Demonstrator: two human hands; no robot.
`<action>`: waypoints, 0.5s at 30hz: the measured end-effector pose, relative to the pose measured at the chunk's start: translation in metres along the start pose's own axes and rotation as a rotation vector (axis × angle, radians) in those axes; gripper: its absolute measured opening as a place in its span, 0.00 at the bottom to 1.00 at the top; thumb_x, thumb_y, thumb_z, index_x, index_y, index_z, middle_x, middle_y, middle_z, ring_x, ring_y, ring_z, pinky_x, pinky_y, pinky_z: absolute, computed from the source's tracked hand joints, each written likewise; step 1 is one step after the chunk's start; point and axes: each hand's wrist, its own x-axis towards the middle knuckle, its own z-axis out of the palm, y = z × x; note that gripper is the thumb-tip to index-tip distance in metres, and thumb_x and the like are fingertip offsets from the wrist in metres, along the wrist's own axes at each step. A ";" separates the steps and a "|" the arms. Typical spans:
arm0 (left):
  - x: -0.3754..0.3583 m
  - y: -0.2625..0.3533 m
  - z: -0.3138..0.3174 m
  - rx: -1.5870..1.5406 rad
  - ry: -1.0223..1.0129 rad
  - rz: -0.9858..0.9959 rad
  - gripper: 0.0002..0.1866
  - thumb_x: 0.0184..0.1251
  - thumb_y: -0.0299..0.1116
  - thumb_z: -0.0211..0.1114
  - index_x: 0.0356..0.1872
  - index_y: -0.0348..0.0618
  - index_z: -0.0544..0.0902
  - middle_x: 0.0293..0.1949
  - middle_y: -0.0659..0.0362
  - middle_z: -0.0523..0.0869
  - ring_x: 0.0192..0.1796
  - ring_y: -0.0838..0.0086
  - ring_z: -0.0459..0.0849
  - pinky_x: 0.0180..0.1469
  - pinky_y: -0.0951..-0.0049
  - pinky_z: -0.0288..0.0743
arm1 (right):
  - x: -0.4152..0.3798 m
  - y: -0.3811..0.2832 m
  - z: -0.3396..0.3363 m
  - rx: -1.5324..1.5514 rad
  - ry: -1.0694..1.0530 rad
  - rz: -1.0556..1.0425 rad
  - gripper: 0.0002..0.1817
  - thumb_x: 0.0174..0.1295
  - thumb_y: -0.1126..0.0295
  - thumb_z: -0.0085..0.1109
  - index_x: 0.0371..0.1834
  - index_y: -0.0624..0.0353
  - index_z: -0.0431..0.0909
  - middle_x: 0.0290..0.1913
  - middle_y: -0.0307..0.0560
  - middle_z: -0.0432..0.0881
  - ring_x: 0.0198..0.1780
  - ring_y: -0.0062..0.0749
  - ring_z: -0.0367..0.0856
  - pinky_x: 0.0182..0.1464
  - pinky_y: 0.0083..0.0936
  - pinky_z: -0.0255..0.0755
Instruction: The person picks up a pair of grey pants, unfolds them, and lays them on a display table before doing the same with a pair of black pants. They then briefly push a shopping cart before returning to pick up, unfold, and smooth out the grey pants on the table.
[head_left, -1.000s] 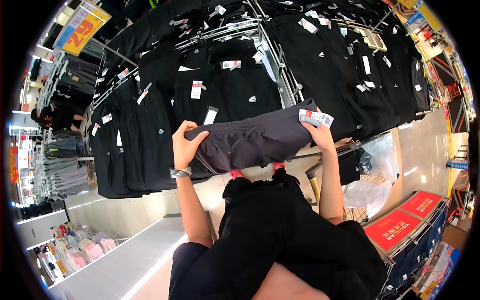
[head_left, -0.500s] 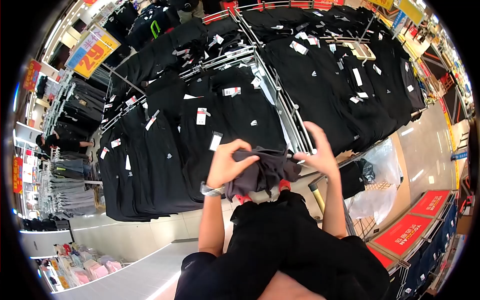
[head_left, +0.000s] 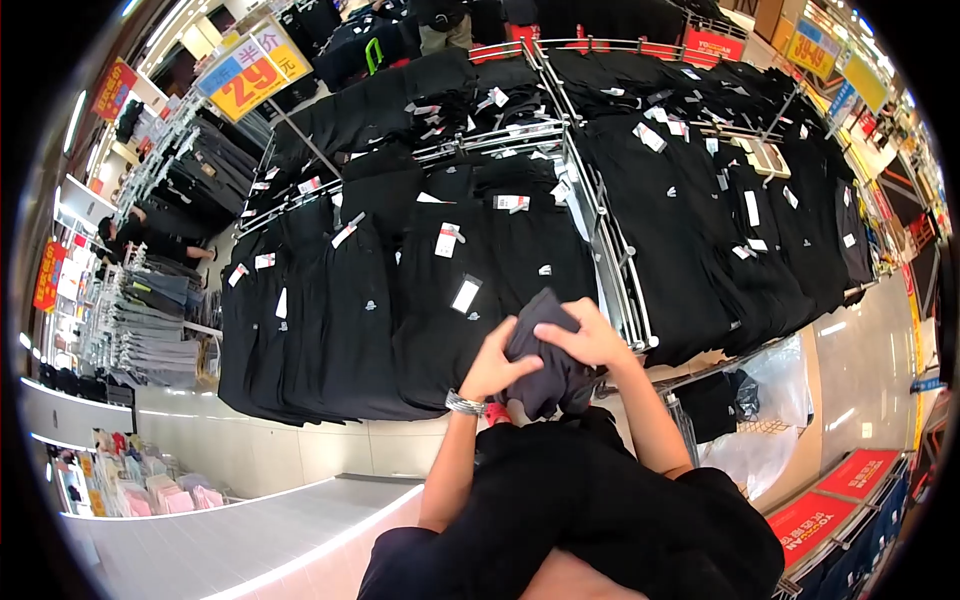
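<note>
Pale, glossy floor tiles surround a display stand with metal rails — light streaks gleam at right. Clothes racks line the left; a grey counter lies near left — a strip light glows far left.

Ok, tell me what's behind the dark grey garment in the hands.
Past the dark grey garment, black garments and metal rails show; whatever lies directly behind it is covered.

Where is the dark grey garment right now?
In the head view, the dark grey garment is right of and below centre, between the left-hand grip and right-hand grip.
</note>
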 end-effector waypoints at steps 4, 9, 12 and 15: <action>-0.043 -0.023 -0.015 0.131 -0.130 -0.350 0.25 0.54 0.37 0.76 0.46 0.26 0.80 0.39 0.53 0.88 0.42 0.76 0.83 0.48 0.73 0.76 | 0.017 -0.017 -0.031 0.056 0.091 0.036 0.13 0.60 0.67 0.67 0.31 0.70 0.82 0.26 0.37 0.83 0.30 0.16 0.77 0.34 0.20 0.72; -0.101 -0.056 -0.069 0.259 0.064 -0.479 0.19 0.59 0.39 0.73 0.32 0.28 0.82 0.23 0.64 0.80 0.28 0.84 0.74 0.30 0.77 0.69 | 0.031 -0.006 -0.073 0.134 0.242 0.037 0.14 0.63 0.65 0.65 0.36 0.69 0.82 0.31 0.38 0.84 0.33 0.16 0.78 0.37 0.19 0.72; -0.129 -0.063 -0.092 0.299 0.242 -0.424 0.20 0.65 0.37 0.68 0.19 0.35 0.74 0.16 0.71 0.65 0.23 0.86 0.61 0.23 0.76 0.54 | 0.038 0.005 -0.075 0.219 0.284 0.006 0.14 0.63 0.65 0.65 0.37 0.68 0.82 0.32 0.40 0.84 0.33 0.17 0.79 0.37 0.18 0.73; -0.142 -0.064 -0.098 0.275 0.335 -0.464 0.22 0.67 0.34 0.65 0.16 0.37 0.68 0.15 0.72 0.64 0.22 0.88 0.59 0.22 0.76 0.51 | 0.041 0.011 -0.071 0.184 0.287 0.067 0.14 0.63 0.65 0.64 0.36 0.69 0.82 0.32 0.40 0.84 0.33 0.17 0.80 0.37 0.18 0.73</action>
